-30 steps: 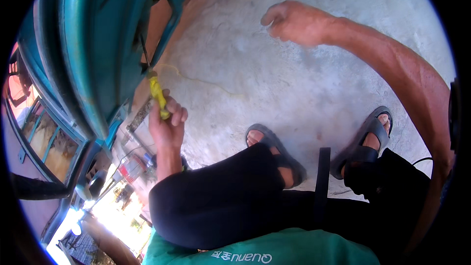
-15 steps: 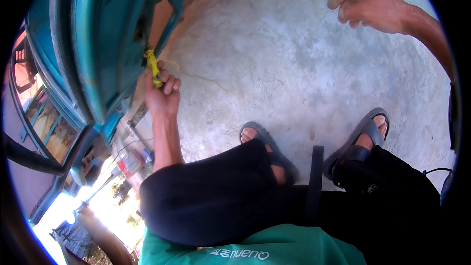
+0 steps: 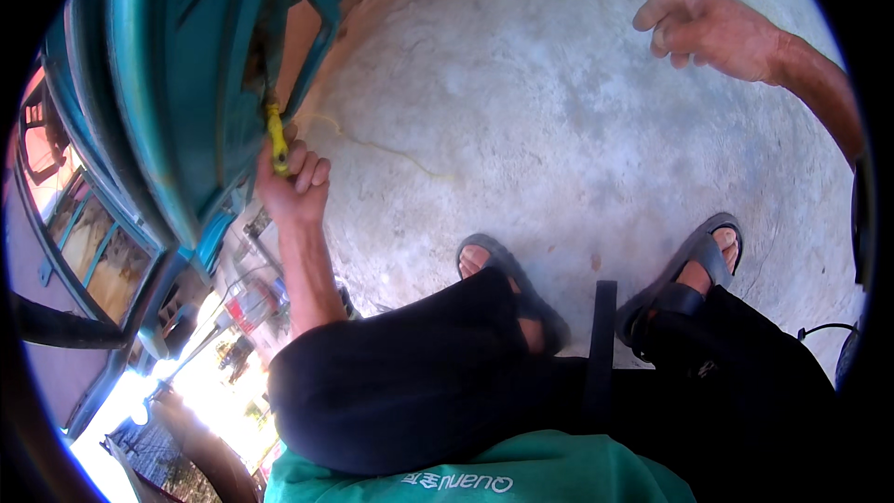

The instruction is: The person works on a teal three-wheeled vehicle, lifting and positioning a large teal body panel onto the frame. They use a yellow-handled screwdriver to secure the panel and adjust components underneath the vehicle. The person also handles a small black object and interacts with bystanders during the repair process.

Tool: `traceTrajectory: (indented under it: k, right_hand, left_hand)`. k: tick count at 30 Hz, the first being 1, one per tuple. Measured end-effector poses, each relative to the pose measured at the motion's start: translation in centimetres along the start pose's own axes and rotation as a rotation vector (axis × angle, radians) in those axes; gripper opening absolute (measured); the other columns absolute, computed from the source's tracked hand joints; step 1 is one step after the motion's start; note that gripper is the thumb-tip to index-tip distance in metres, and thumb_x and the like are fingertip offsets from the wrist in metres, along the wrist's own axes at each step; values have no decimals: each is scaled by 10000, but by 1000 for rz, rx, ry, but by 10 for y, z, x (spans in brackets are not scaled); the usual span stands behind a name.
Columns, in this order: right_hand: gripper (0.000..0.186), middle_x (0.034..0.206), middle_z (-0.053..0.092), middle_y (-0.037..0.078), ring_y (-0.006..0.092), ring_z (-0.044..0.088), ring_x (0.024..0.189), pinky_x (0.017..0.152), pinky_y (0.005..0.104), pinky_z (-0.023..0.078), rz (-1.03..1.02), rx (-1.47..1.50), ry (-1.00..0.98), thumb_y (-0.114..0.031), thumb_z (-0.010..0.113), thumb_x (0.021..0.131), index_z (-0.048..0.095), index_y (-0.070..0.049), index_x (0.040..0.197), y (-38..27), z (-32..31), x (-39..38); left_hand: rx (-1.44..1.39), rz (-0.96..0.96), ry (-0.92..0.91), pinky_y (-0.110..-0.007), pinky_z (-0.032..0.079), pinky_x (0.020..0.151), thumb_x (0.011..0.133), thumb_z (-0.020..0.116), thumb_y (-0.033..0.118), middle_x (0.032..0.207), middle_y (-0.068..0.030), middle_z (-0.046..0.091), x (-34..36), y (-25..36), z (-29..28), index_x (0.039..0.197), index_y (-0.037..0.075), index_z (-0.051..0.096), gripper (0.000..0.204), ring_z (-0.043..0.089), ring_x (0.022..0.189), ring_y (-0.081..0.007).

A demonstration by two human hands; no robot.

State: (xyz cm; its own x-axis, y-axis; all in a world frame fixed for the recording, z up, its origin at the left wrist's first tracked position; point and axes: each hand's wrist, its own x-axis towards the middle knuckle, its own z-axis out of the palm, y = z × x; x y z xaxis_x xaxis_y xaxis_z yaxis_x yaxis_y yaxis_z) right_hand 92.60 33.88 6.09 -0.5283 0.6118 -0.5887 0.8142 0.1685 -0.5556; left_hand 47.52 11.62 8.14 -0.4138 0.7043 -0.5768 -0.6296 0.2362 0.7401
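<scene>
My left hand [image 3: 296, 182] is closed round a yellow-handled screwdriver [image 3: 277, 138]. Its thin shaft points away from me into a narrow opening in the teal metal panel [image 3: 200, 65], which looks like part of a vehicle body. The panel's edge hides the tip. Beside this hand a thin yellow string [image 3: 386, 147] trails over the concrete floor. At the upper right, my right hand [image 3: 712, 33] hangs above the floor with its fingers curled in toward the thumb. Whatever it may hold is too small or too hidden to make out.
Pale concrete floor [image 3: 531, 112] spreads between my hands. Both my sandalled feet [image 3: 498, 265] rest on it below. At the left stand a window frame [image 3: 102, 242] and a dark bar [image 3: 70, 326]. Behind my left forearm lies blurred clutter with a red item [image 3: 250, 305].
My left hand has shifted slightly left and toward me with the screwdriver, and more of the shaft shows. My right hand has come a little nearer and to the right.
</scene>
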Motion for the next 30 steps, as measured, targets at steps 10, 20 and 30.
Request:
traceTrajectory:
  k: [10, 20, 30]
  right_hand:
    - [513, 1004, 628, 192, 264, 610, 856, 800, 381, 504, -1, 61, -99, -278, 585, 768, 617, 13, 1190, -6, 11, 8]
    - [482, 1033, 655, 166, 223, 630, 862, 841, 362, 492, -29, 201, -197, -256, 574, 824, 602, 27, 1214, -37, 19, 22]
    - [450, 1035, 656, 160, 226, 637, 886, 876, 357, 483, -39, 215, -236, -198, 575, 837, 603, 44, 1214, -71, 39, 17]
  left_hand:
    - [-303, -51, -149, -241, 262, 422, 1011, 434, 281, 565, 32, 346, 8, -1, -3, 1139, -1, 562, 335, 294, 401, -77]
    - [-388, -2, -2, -258, 239, 474, 1003, 440, 265, 591, 35, 326, 0, -14, 52, 1068, 30, 544, 265, 238, 436, -78]
    - [-280, 57, 16, -276, 262, 514, 1024, 419, 268, 625, 15, 374, 3, -15, 82, 1010, 64, 511, 225, 246, 455, -93]
